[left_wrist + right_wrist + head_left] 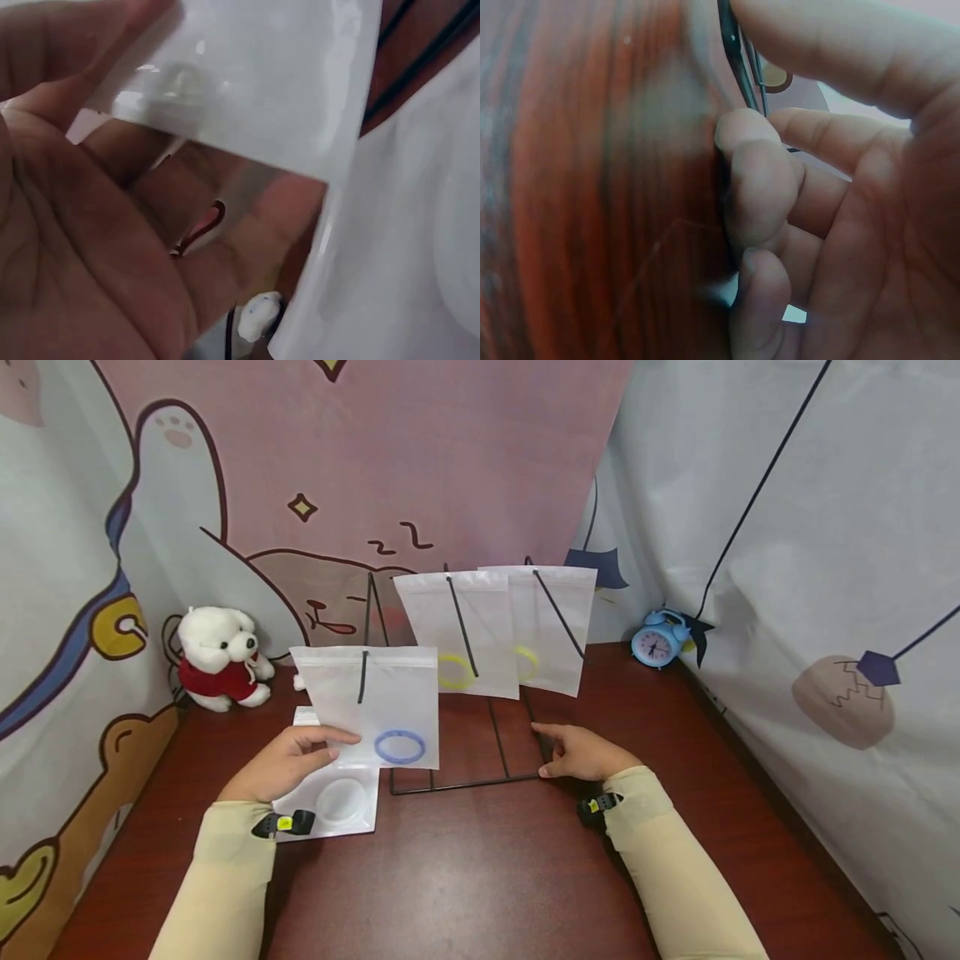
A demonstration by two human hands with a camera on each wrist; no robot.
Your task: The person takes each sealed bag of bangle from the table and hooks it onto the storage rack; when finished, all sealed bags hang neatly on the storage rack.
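A black wire rack (480,783) stands on the brown table with several prongs sticking up and forward. On its left prong hangs a white zip bag (405,702) with a blue ring (400,760) showing. My left hand (288,762) pinches this bag near its lower left, and the left wrist view has the thumb over the bag's edge (255,82). Two more white bags (480,610) with yellow rings hang from the other prongs. At the base's front right corner, my right hand (588,753) grips the rack's black bar (735,52) between thumb and fingers.
Under the left hand a white packet (360,822) with a round, pale shape lies flat on the table. A white plush dog (217,647) in red sits at the back left. A blue alarm clock (660,639) stands at the back right. Printed curtains enclose the table.
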